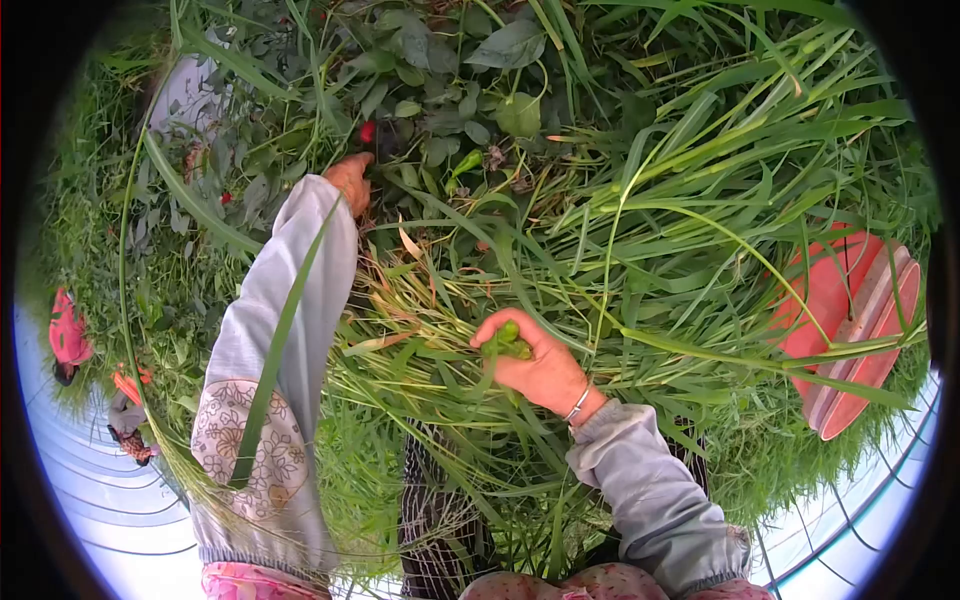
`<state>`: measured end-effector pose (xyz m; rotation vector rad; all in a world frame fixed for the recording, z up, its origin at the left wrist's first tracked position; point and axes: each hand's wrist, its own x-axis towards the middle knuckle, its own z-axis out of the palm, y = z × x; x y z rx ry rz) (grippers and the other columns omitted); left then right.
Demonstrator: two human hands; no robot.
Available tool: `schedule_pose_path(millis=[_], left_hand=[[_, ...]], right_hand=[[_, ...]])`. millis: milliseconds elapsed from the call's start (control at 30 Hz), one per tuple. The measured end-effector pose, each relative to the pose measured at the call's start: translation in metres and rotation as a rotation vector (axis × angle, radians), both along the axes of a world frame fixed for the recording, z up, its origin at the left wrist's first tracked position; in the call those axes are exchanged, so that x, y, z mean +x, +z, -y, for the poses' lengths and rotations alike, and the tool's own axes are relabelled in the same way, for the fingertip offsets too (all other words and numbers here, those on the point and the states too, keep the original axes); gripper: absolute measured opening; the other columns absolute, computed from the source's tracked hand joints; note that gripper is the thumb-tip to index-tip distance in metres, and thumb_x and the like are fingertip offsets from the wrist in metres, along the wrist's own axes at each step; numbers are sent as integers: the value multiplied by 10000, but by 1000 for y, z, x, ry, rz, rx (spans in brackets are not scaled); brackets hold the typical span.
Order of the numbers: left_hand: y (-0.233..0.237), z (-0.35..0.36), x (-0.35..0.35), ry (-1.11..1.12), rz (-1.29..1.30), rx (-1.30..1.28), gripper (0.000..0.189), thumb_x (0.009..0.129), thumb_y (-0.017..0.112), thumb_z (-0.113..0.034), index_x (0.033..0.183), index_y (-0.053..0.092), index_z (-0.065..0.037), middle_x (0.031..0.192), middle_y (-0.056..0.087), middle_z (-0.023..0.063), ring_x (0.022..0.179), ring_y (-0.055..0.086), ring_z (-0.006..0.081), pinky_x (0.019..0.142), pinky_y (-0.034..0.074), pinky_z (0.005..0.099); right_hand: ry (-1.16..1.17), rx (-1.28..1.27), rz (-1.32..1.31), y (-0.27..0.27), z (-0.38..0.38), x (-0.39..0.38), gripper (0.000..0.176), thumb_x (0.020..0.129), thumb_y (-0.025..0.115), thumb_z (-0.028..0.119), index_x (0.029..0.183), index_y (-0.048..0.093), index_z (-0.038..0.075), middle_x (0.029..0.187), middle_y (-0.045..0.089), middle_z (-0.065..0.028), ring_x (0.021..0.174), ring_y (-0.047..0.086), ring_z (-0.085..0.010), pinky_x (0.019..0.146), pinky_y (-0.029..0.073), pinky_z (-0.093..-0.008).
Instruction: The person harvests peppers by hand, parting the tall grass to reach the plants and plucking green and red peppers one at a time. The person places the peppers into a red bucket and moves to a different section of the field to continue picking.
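My left hand (350, 183) reaches into the dark-leaved plants, its fingers bent inward and their tips partly hidden by foliage. What they grip is hidden. Just beyond those fingertips hangs a red pepper (367, 132). Closer to my body, my right hand (540, 372) is curled around several small green peppers (508, 340), which show between thumb and fingers. It hovers over long flattened grass (450, 350). Another green pepper (467, 163) shows among the leaves right of my left hand.
A red bucket (800, 330) lies tilted in the grass at the right. Long grass blades (700, 180) spread across the plants. At the far left are a person in pink (70, 328) and another person (128, 415). A pale sheet (188, 95) shows at upper left.
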<state>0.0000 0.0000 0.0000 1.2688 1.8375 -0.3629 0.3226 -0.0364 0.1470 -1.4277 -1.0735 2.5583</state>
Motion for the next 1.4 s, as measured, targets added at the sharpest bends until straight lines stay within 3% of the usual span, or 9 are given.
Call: schedule_pose_path(millis=[300,367,600,800,900,933,1033,1233,1400], left_hand=[[-2,-4,38,367,79,161,287,854,582,-254,1091,635,-100,889,671,175,836,635,323,756,457,378],[-37,-13,42,396,170,209,315,843,591,-255,1107,606,-84,960,654,175,914,616,319,803,451,371],[-67,-21,38,70,412,63,411,837,577,-240,1226,512,-125,1226,518,159,1121,497,301,957,379,377],[-81,-15,33,169,649,-28,397,848,507,-175,1245,512,-186,1366,411,133,1183,456,321,996,360,456],[-49,-3,33,-1062,-219,421,327,807,536,-239,1096,557,-86,1157,552,188,1028,556,346,929,422,397],[-30,-22,32,-775,43,30,434,839,489,-291,1205,504,-57,1183,522,250,1049,536,389,956,402,406],[16,-29,40,191,234,-10,434,857,505,-331,1213,505,-82,1227,522,225,1095,530,345,942,406,404],[29,12,57,260,238,-9,458,771,528,-336,1055,567,21,880,636,240,871,603,412,800,471,441],[33,41,110,171,212,314,392,769,557,-103,1148,502,-24,1142,546,202,989,562,371,855,463,430]], right_hand=[[-8,-128,28,7,-5,-9,273,783,597,-40,1006,538,106,926,551,36,858,509,-62,763,439,-224],[-2,-54,6,6,-2,-9,290,790,594,-41,1016,517,124,834,478,68,719,444,-28,629,402,-184],[6,7,-14,4,0,-9,302,797,584,-45,1037,513,123,917,486,54,827,445,-33,730,407,-186],[15,-42,11,6,-3,-13,298,787,590,-44,1021,517,125,928,496,47,849,454,-45,757,410,-196],[5,3,5,4,-2,-12,291,784,597,-42,1008,520,127,914,500,51,829,462,-46,738,414,-198],[8,37,0,3,-1,-13,289,783,598,-42,1004,521,128,908,501,53,819,465,-46,728,416,-199],[28,-62,49,4,-2,-11,295,780,602,-44,1004,522,131,888,507,58,789,467,-40,696,417,-196],[-17,-48,38,4,0,-12,286,782,602,-36,1000,528,134,852,509,64,773,462,-30,681,412,-187],[135,-26,39,2,2,-13,336,747,623,-17,1037,533,128,890,553,19,806,523,-94,742,452,-247]])
